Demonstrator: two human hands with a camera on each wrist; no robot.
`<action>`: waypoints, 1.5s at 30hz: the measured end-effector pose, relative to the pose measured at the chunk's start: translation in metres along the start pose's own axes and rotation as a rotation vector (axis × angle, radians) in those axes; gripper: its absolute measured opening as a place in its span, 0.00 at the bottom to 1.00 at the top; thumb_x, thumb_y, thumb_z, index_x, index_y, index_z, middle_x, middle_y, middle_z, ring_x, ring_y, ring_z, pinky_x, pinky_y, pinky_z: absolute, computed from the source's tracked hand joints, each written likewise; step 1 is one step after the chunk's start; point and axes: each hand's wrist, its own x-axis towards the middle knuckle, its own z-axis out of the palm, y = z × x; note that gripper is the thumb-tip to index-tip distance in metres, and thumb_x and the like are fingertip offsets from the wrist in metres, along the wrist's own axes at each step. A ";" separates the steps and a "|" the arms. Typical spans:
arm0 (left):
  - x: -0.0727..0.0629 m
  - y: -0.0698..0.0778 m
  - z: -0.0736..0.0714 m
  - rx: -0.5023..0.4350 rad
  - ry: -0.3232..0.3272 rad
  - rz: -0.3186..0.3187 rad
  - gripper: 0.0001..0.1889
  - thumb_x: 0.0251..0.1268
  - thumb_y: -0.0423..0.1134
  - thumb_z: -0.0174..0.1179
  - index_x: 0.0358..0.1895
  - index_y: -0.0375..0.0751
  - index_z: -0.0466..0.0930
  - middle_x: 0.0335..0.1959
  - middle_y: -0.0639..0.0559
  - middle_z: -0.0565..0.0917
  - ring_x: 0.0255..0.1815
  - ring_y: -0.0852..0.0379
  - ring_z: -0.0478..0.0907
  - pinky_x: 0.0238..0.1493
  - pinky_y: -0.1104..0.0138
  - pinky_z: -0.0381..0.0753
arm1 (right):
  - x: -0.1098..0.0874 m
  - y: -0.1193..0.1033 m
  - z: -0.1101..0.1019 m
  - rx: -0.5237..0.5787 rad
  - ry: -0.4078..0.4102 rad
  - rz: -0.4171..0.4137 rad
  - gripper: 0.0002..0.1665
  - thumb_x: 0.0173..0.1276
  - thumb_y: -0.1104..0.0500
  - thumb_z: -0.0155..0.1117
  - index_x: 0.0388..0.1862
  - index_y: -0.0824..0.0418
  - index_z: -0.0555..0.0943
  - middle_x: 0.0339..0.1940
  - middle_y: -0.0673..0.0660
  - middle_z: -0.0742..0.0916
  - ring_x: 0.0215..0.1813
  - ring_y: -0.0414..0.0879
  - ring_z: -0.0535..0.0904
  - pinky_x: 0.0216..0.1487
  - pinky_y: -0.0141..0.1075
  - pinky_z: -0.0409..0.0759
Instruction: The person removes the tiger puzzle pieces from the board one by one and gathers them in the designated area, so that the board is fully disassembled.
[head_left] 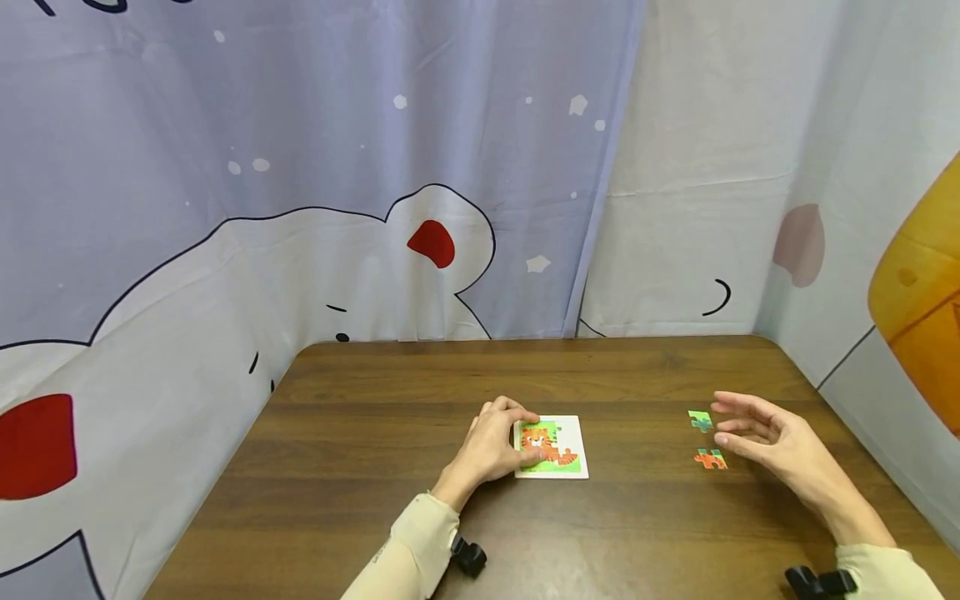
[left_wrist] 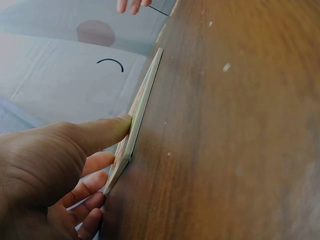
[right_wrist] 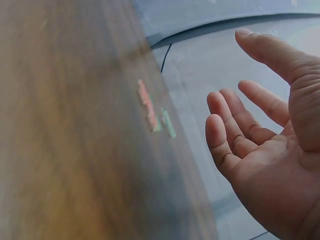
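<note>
A small square jigsaw board (head_left: 576, 437) with a white border and a partly filled tiger picture lies on the table. My left hand (head_left: 491, 442) holds its left side, thumb on the picture and index finger at the far edge. Seen edge-on in the left wrist view, the board (left_wrist: 145, 97) has the thumb (left_wrist: 107, 132) over its near edge. To the right are two loose puzzle pieces, a green one with blue (head_left: 701, 421) and an orange one with green (head_left: 710, 459). My right hand (head_left: 772, 437) hovers just right of them, fingers apart and holding nothing.
The brown wooden table (head_left: 360, 467) has a patterned curtain (head_left: 315, 125) along its back and a pale one (head_left: 840, 208) at the right. Black wrist cameras (head_left: 468, 556) are strapped at both sleeves.
</note>
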 end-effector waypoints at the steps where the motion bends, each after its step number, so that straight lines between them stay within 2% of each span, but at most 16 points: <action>1: 0.000 0.000 0.000 -0.002 -0.001 -0.002 0.29 0.60 0.51 0.85 0.63 0.47 0.92 0.60 0.50 0.84 0.63 0.46 0.78 0.66 0.48 0.76 | 0.002 -0.003 0.001 -0.008 0.002 0.001 0.35 0.79 0.65 0.73 0.82 0.61 0.75 0.66 0.39 0.88 0.60 0.42 0.89 0.54 0.28 0.86; 8: -0.001 0.000 -0.001 0.002 -0.005 -0.001 0.29 0.59 0.51 0.85 0.63 0.46 0.92 0.61 0.49 0.84 0.64 0.45 0.77 0.66 0.48 0.77 | 0.013 -0.016 0.013 0.008 0.009 0.018 0.37 0.78 0.64 0.75 0.83 0.56 0.75 0.68 0.41 0.86 0.61 0.42 0.88 0.54 0.29 0.86; 17: -0.002 -0.001 -0.003 0.003 -0.004 -0.003 0.29 0.59 0.51 0.85 0.62 0.46 0.92 0.60 0.49 0.84 0.64 0.45 0.78 0.66 0.47 0.77 | 0.031 -0.031 0.038 0.048 -0.026 -0.035 0.38 0.78 0.63 0.75 0.84 0.57 0.75 0.69 0.44 0.85 0.62 0.41 0.88 0.54 0.31 0.88; 26: -0.002 -0.002 -0.003 0.007 -0.002 -0.003 0.28 0.60 0.51 0.85 0.63 0.47 0.92 0.60 0.49 0.84 0.63 0.45 0.78 0.66 0.48 0.77 | 0.050 -0.040 0.073 0.110 -0.090 -0.069 0.38 0.75 0.64 0.78 0.81 0.61 0.76 0.67 0.50 0.86 0.62 0.50 0.88 0.55 0.32 0.88; 30: -0.001 -0.001 -0.002 0.004 -0.008 -0.005 0.28 0.61 0.51 0.85 0.63 0.47 0.92 0.61 0.50 0.84 0.64 0.45 0.77 0.66 0.48 0.77 | 0.053 -0.041 0.093 0.157 -0.121 -0.056 0.39 0.73 0.65 0.80 0.80 0.63 0.76 0.68 0.57 0.86 0.62 0.53 0.88 0.54 0.34 0.89; 37: 0.000 -0.001 0.000 0.012 -0.008 0.001 0.28 0.61 0.51 0.85 0.63 0.48 0.92 0.60 0.50 0.84 0.64 0.46 0.78 0.66 0.48 0.77 | 0.055 -0.040 0.123 0.198 -0.196 -0.028 0.39 0.72 0.64 0.81 0.78 0.68 0.76 0.70 0.76 0.82 0.61 0.60 0.87 0.53 0.37 0.90; 45: 0.001 -0.001 0.000 0.000 -0.011 -0.008 0.28 0.61 0.51 0.85 0.63 0.47 0.92 0.60 0.50 0.84 0.63 0.46 0.78 0.65 0.49 0.77 | 0.055 -0.035 0.141 0.192 -0.272 -0.013 0.40 0.72 0.62 0.82 0.77 0.71 0.76 0.66 0.72 0.85 0.60 0.61 0.85 0.54 0.37 0.88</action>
